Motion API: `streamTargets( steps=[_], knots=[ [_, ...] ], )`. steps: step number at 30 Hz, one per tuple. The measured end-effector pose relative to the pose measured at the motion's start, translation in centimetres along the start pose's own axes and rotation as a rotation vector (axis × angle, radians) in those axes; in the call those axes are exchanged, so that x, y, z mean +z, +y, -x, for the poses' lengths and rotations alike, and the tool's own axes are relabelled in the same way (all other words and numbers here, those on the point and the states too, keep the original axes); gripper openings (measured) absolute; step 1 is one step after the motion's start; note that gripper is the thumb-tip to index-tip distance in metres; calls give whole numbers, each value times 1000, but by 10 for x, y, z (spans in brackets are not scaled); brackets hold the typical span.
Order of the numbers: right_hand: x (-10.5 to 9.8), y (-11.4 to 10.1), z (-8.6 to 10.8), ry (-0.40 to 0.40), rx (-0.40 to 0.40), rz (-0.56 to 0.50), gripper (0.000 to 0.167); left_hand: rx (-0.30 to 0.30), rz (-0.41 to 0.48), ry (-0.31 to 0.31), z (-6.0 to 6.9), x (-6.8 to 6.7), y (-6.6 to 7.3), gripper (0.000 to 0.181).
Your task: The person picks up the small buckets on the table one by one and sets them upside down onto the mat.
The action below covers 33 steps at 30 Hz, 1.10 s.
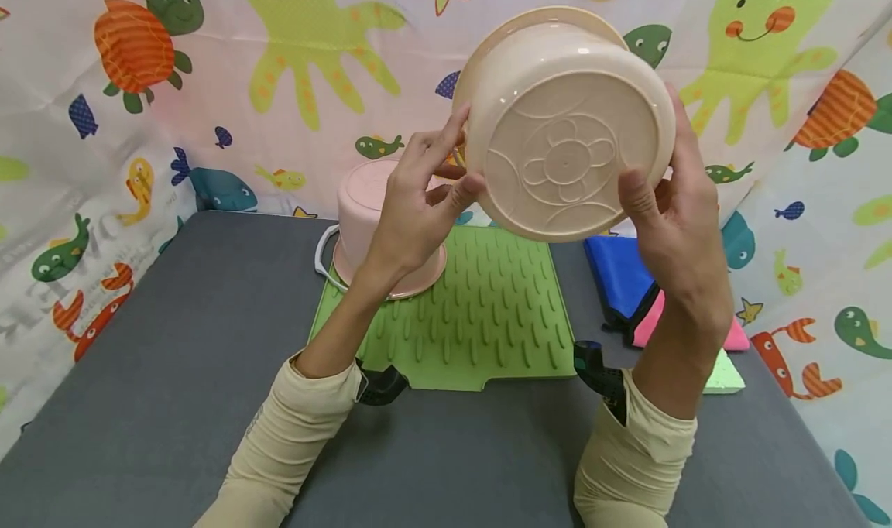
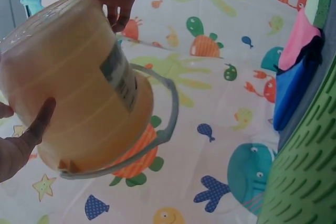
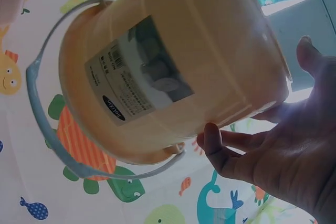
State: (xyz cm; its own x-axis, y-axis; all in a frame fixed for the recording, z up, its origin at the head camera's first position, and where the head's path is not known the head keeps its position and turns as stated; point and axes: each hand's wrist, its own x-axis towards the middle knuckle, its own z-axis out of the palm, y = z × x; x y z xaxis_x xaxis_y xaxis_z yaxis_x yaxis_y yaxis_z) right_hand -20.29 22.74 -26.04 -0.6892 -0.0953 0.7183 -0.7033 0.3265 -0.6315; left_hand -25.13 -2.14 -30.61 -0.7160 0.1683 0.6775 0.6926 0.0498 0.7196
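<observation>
A cream plastic bucket [image 1: 567,152] is held up in the air, tilted so its round base with a flower pattern faces the head camera. My left hand [image 1: 421,207] grips its left side, thumb near the base's edge. On the opposite side my right hand [image 1: 686,226] holds it, thumb by the base and fingers along the wall. The grey handle [image 2: 169,106] hangs at the rim end in the left wrist view. A printed label [image 3: 142,72] shows on the bucket's wall in the right wrist view. The bucket's inside is hidden.
A pink bucket [image 1: 358,210] stands upside down on a green ridged mat [image 1: 481,319], its white handle [image 1: 320,253] at the left. Right of the mat lie a blue cloth [image 1: 616,269], a pink cloth [image 1: 737,334] and a light green sponge [image 1: 725,377]. A patterned curtain [image 1: 230,48] backs the grey table [image 1: 174,334].
</observation>
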Motion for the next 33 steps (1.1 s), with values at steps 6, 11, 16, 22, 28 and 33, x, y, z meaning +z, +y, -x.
streamTargets(
  steps=[6, 11, 16, 22, 28, 33],
  knots=[
    [3, 3, 0, -14, 20, -76, 81, -31, 37, -65, 2, -2, -2, 118],
    [7, 2, -1, -11, 76, 31, 67, -63, 29, -87, 1, -3, -5, 116],
    [3, 5, -3, -50, 183, 116, 67, -116, 14, -133, -1, -4, -9, 89],
    [1, 32, -7, -191, 359, 29, 64, -226, 3, -213, -2, -3, -21, 93],
    [8, 68, -15, -260, 526, 29, 55, -310, -78, -263, -3, 8, -46, 95],
    [5, 99, -15, -294, 600, 80, 55, -389, 0, -256, -2, 26, -69, 94]
  ],
)
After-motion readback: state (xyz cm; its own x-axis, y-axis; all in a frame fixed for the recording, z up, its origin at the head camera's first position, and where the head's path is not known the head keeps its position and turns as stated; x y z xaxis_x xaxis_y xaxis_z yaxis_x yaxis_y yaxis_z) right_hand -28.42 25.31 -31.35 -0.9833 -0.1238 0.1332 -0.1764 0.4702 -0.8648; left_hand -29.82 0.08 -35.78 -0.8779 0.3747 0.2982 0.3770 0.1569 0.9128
